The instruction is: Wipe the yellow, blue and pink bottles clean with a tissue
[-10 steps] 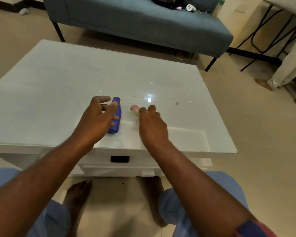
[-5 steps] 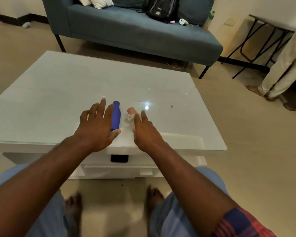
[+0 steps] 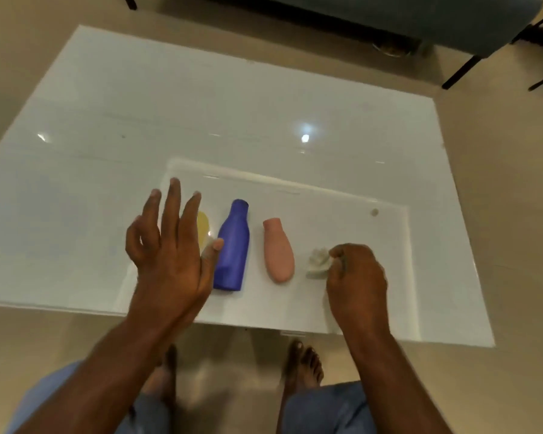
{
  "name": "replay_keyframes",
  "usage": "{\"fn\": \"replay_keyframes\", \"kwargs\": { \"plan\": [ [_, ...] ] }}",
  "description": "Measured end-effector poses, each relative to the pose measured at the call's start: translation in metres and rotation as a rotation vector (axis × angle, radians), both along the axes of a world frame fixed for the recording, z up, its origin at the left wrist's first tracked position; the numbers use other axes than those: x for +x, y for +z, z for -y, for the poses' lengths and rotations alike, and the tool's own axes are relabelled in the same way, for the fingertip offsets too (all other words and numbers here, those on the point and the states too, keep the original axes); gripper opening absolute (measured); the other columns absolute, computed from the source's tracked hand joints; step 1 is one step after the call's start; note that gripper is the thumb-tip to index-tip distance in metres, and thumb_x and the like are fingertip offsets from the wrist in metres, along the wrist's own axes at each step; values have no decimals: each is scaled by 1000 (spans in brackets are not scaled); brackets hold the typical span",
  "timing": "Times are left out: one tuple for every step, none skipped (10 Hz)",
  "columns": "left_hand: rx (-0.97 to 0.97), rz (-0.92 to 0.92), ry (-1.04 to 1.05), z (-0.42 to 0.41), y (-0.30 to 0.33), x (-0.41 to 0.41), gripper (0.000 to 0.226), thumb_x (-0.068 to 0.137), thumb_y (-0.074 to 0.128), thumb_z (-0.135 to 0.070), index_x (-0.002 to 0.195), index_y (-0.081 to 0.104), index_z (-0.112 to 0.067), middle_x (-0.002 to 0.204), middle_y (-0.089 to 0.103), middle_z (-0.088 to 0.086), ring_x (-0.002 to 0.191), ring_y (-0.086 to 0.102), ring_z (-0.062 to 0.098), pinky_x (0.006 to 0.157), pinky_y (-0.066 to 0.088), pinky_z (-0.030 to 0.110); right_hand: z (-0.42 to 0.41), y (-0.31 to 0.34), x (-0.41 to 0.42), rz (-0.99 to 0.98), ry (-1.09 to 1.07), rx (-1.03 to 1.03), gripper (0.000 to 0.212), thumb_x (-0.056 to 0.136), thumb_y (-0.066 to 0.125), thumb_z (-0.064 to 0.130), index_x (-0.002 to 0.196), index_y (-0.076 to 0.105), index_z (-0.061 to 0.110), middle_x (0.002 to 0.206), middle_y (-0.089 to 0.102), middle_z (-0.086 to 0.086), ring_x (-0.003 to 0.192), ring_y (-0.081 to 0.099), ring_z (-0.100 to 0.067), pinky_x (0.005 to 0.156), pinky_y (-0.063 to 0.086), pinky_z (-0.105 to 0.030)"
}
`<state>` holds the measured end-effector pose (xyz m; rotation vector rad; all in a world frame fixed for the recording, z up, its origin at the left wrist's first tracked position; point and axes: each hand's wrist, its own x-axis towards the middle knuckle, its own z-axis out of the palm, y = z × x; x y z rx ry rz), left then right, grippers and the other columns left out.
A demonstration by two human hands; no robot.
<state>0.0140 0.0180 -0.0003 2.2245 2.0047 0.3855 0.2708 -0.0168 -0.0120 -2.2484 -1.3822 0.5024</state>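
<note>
Three bottles lie side by side near the front edge of the white table [image 3: 264, 104]. The blue bottle [image 3: 232, 247] is in the middle, the pink bottle [image 3: 278, 250] to its right. The yellow bottle [image 3: 203, 227] is on the left, mostly hidden behind my left hand [image 3: 166, 252]. That hand hovers open with fingers spread, its thumb next to the blue bottle's side. My right hand [image 3: 355, 278] rests on the table to the right of the pink bottle, its fingers closed on a crumpled white tissue [image 3: 318, 263].
A dark grey sofa [image 3: 420, 17] with black legs stands beyond the table's far edge. A small speck [image 3: 374, 212] lies on the glass to the right. My bare feet [image 3: 304, 363] and blue-clad knees are below the table's front edge.
The view has tilted down over the table. My right hand has moved right, off the pink bottle, and closed on the tissue. My left hand has lifted and spread over the yellow bottle.
</note>
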Motion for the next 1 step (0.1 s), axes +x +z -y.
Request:
{"fn": "replay_keyframes", "kwargs": {
  "plan": [
    [-100, -25, 11, 29, 27, -5, 73, 95, 24, -55, 154, 22, -13, 165, 5, 10, 151, 6, 31, 114, 16, 51, 22, 12, -2, 102, 154, -149, 50, 100, 54, -1, 147, 55, 17, 157, 44, -11, 144, 42, -29, 116, 30, -25]
  ]
}}
